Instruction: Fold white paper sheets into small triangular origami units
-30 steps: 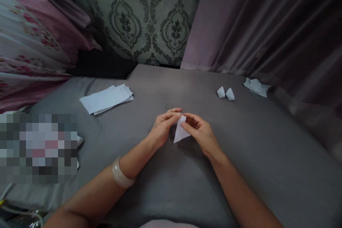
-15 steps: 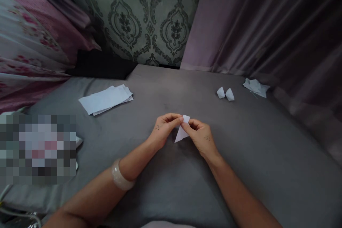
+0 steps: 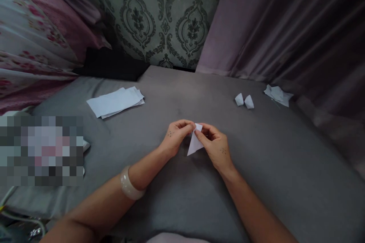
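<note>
A small folded piece of white paper [image 3: 195, 144] is held between both hands above the grey sheet, one pointed corner hanging down toward me. My left hand [image 3: 179, 136] pinches its upper left edge with thumb and forefinger. On the other side, my right hand [image 3: 216, 145] grips the paper with the thumb laid over its front; the fingers behind it are partly hidden. Beyond my right hand sit two small folded paper shapes [image 3: 239, 100], side by side. To the far left lies a stack of white paper strips [image 3: 114, 101].
Crumpled paper scraps [image 3: 278, 95] lie at the right, near the purple curtain [image 3: 256, 38]. Black folded cloth [image 3: 114, 65] rests at the back left, below the patterned wall [image 3: 165, 19]. A blurred-out patch covers the left edge, with a pale cable [image 3: 25, 218] below it.
My view has tilted and shifted slightly, so the surroundings appear moved to the right. Both hands still hold the folded paper, with slightly more of its lower part showing.
</note>
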A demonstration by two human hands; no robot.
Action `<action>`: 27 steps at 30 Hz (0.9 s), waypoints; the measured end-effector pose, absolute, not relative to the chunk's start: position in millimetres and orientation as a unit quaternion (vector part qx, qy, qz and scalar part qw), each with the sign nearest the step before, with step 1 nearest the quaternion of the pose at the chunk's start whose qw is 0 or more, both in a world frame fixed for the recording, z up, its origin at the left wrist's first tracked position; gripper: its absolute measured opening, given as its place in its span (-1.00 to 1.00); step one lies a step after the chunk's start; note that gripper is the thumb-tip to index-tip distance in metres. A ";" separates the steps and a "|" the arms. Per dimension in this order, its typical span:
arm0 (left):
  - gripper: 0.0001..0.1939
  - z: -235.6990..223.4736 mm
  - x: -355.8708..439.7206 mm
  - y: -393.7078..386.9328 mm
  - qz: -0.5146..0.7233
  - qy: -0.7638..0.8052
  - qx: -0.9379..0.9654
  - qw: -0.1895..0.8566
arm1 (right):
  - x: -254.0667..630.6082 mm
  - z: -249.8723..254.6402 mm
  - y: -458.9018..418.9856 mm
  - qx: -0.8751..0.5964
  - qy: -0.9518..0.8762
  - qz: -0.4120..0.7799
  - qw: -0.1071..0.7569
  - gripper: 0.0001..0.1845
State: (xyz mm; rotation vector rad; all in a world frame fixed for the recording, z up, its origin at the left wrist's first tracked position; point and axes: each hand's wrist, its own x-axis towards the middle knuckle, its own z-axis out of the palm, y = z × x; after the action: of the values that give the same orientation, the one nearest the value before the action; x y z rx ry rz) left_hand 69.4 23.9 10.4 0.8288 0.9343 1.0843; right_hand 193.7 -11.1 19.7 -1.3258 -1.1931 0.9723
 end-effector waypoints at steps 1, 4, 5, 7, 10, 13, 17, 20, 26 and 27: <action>-0.90 11.3 69.2 23.7 0.480 0.416 0.367 0.680 | 193.5 19.8 -11.3 -0.551 -0.502 0.407 0.528 -0.75; -0.86 13.0 68.7 23.7 0.472 0.417 0.353 0.692 | 193.4 19.7 -11.6 -0.547 -0.504 0.404 0.533 -0.76; -0.86 13.1 68.7 24.0 0.470 0.417 0.348 0.696 | 193.4 19.4 -11.6 -0.546 -0.502 0.404 0.535 -0.76; -0.85 12.8 68.7 24.9 0.467 0.416 0.337 0.704 | 193.7 18.9 -11.6 -0.544 -0.501 0.404 0.538 -0.77; -0.87 11.7 69.2 26.1 0.465 0.415 0.329 0.710 | 194.6 18.7 -11.7 -0.549 -0.518 0.385 0.530 -0.77; -0.89 10.8 69.1 26.9 0.469 0.419 0.332 0.703 | 195.6 20.0 -12.3 -0.553 -0.562 0.342 0.512 -0.78; -0.89 11.1 67.3 28.0 0.468 0.420 0.344 0.697 | 197.1 22.5 -13.5 -0.541 -0.641 0.248 0.484 -0.77; -0.88 12.7 65.2 28.8 0.464 0.417 0.351 0.698 | 199.6 23.4 -14.4 -0.524 -0.699 0.179 0.452 -0.70; -0.78 10.4 63.1 30.7 0.459 0.369 0.371 0.718 | 205.8 23.2 -15.2 -0.513 -0.761 0.088 0.388 -0.63; -0.77 9.0 63.1 31.2 0.458 0.364 0.372 0.721 | 206.3 23.2 -15.5 -0.512 -0.769 0.073 0.376 -0.62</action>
State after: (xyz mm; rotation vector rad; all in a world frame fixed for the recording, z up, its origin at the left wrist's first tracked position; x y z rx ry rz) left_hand 63.1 31.2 9.0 0.8211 0.8042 1.0125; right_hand 206.3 -15.5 23.2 -1.3106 -1.9672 0.1860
